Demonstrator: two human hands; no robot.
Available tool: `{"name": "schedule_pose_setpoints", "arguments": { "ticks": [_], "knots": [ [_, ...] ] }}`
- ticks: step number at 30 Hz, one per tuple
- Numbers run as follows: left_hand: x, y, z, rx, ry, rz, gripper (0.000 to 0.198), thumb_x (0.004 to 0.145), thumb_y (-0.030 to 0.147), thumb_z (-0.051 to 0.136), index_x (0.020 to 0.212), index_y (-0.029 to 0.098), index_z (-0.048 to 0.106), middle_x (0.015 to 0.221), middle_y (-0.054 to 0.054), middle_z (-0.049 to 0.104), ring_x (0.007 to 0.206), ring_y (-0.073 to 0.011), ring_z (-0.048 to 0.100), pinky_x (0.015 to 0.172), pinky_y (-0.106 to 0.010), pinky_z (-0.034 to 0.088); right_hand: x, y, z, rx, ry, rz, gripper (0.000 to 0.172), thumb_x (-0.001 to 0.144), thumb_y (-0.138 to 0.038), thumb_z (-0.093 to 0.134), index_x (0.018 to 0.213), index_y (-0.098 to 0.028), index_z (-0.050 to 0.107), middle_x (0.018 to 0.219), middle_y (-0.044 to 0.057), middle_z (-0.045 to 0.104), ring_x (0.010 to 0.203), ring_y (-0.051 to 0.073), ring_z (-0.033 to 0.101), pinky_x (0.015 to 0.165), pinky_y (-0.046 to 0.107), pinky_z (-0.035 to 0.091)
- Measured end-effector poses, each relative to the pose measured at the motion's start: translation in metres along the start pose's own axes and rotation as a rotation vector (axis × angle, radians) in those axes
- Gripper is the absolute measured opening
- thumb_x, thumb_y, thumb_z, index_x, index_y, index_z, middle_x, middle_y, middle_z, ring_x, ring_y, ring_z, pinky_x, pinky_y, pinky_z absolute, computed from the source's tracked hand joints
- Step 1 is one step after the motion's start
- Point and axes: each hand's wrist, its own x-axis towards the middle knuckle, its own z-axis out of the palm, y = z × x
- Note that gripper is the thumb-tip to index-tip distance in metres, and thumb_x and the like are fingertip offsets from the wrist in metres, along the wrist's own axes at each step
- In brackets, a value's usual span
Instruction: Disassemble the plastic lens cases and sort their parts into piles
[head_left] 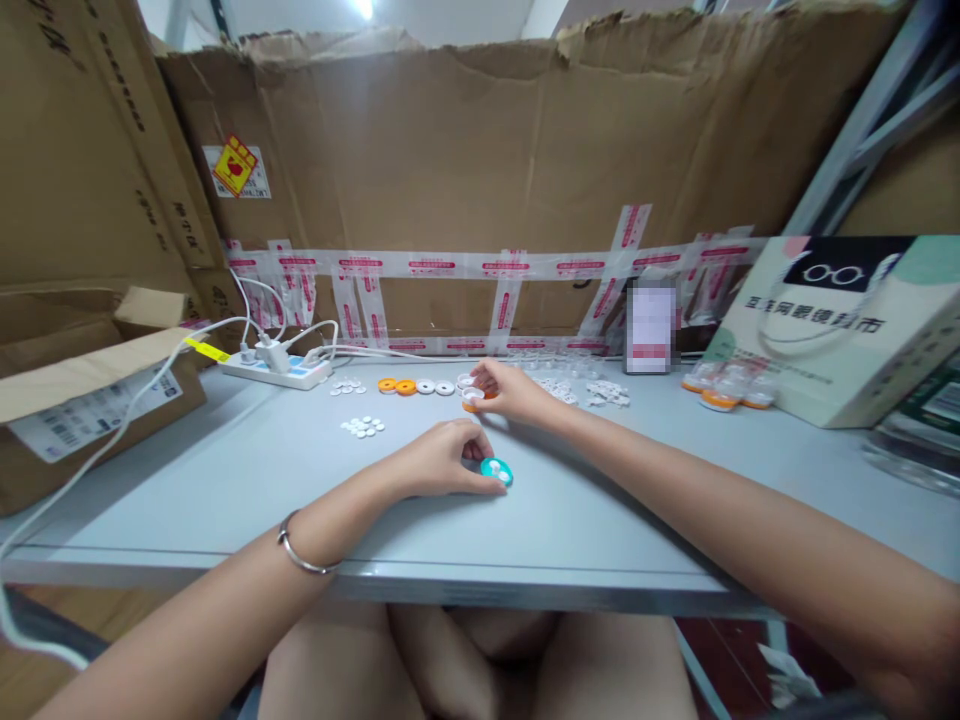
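Near the middle of the table, my left hand (442, 459) pinches the edge of a small teal disc (490, 468) that carries white round bits on its face. Farther back, my right hand (514, 390) has its fingers closed around a small round piece with a clear rim and an orange base (471, 402); the fingers partly cover it. Left of that hand runs a row of round pieces: orange rings (406, 387) and white rings (444, 387). White discs (365, 428) lie loose left of my left hand, with smaller white pieces (348, 386) behind them.
Small white parts (607, 394) and clear caps (551, 360) lie behind my right arm. A phone (649, 325) leans against the cardboard. Clear-and-orange pieces (729, 388) sit beside a paper bag (847, 320). At left are a power strip (277, 372) with cables and an open carton (90, 420).
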Motion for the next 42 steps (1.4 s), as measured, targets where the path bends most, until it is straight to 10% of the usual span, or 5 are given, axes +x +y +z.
{"name": "schedule_pose_setpoints", "arguments": {
  "ticks": [6, 13, 32, 42],
  "knots": [
    [0.0, -0.001, -0.002, -0.024, -0.013, 0.01, 0.035, 0.062, 0.043, 0.07, 0.08, 0.015, 0.059, 0.077, -0.002, 0.057, 0.074, -0.0157, 0.052, 0.064, -0.025, 0.04, -0.012, -0.016, -0.017, 0.001, 0.071, 0.011, 0.026, 0.069, -0.029, 0.065, 0.089, -0.017, 0.054, 0.091, 0.006, 0.062, 0.082, 0.017, 0.058, 0.075, 0.03, 0.045],
    [0.002, -0.002, -0.004, 0.007, -0.015, 0.067, 0.039, 0.059, 0.045, 0.074, 0.078, 0.014, 0.06, 0.073, 0.0, 0.057, 0.07, -0.0146, 0.051, 0.061, -0.023, 0.038, -0.065, -0.029, -0.041, 0.103, -0.412, 0.013, 0.044, 0.058, -0.046, 0.073, 0.088, -0.017, 0.058, 0.078, 0.001, 0.055, 0.071, 0.014, 0.051, 0.062, 0.025, 0.041],
    [0.001, -0.001, -0.006, 0.025, -0.01, 0.011, 0.047, 0.053, 0.054, 0.074, 0.07, 0.015, 0.054, 0.068, 0.002, 0.056, 0.063, -0.013, 0.048, 0.053, -0.022, 0.033, -0.081, -0.047, -0.028, 0.055, -0.356, 0.132, 0.014, 0.066, -0.027, 0.068, 0.073, -0.015, 0.064, 0.066, 0.001, 0.06, 0.062, 0.013, 0.053, 0.057, 0.024, 0.039],
    [0.001, 0.001, -0.016, -0.024, -0.059, 0.098, 0.019, 0.073, 0.033, 0.064, 0.08, 0.015, 0.068, 0.078, -0.003, 0.064, 0.072, -0.0133, 0.056, 0.067, -0.022, 0.041, -0.08, -0.044, -0.028, 0.194, -0.4, 0.208, 0.016, 0.064, -0.022, 0.068, 0.078, -0.016, 0.062, 0.068, -0.001, 0.059, 0.064, 0.012, 0.052, 0.059, 0.023, 0.041]
  ]
}}
